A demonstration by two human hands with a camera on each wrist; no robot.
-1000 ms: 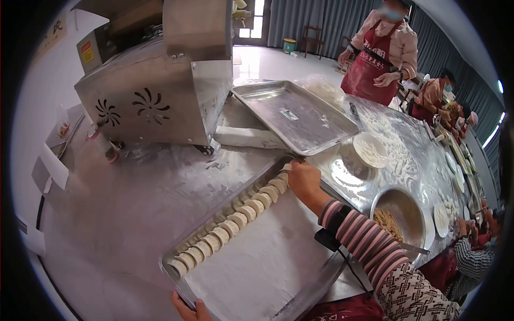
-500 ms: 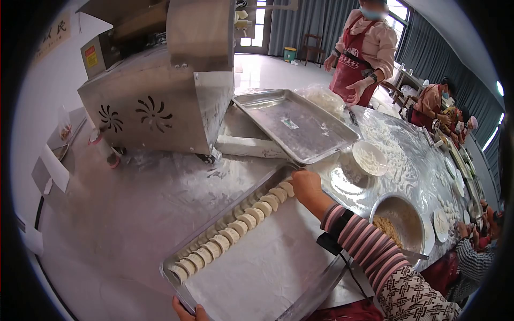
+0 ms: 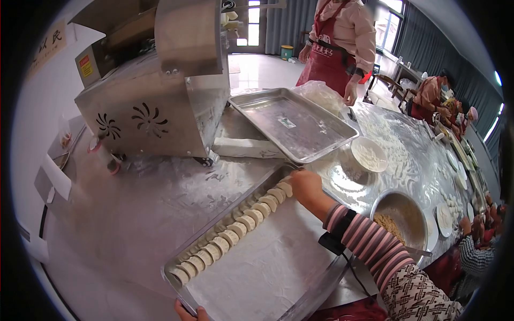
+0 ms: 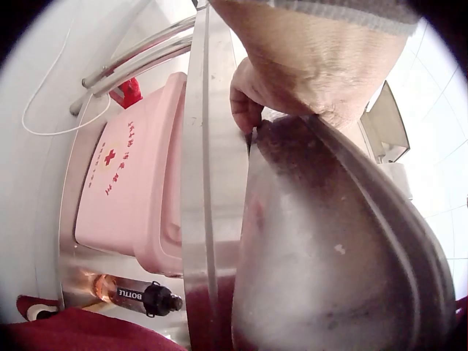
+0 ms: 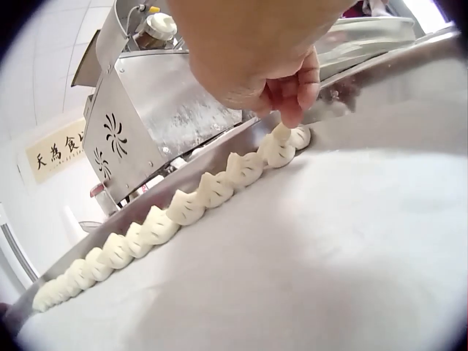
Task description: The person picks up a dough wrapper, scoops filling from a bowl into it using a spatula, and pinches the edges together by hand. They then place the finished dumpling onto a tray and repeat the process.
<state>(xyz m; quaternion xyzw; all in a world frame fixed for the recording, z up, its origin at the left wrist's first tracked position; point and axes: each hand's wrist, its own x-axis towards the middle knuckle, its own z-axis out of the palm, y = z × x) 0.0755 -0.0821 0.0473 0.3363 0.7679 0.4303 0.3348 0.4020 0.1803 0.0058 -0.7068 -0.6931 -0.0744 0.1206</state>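
A row of crescent-shaped dumplings (image 3: 234, 234) runs along the left long side of a metal tray (image 3: 211, 308) with a pale liner. At the row's far end, my right hand (image 3: 310, 191) is by the tray's corner. In the right wrist view, the right hand's fingers (image 5: 292, 95) are curled and pinch the top of a dumpling (image 5: 280, 148); its thumb is mostly hidden. My left hand (image 3: 191, 311) holds the near-left corner of the tray, with thumb and fingers on its rim. The left wrist view shows this hand (image 4: 247, 95) curled at the tray's edge.
A steel machine (image 3: 144, 107) stands at the back left. Beside it lies a second metal tray (image 3: 300, 125). To the right are a bowl of flour (image 3: 368, 155) and a steel bowl (image 3: 409, 214) with filling. Across the table stands an aproned person (image 3: 334, 48); others sit along the right.
My right hand has come slightly nearer from the tray's far corner, at the row's end. My left hand stays on the rim. The person opposite has moved left and lowered an arm to the table.
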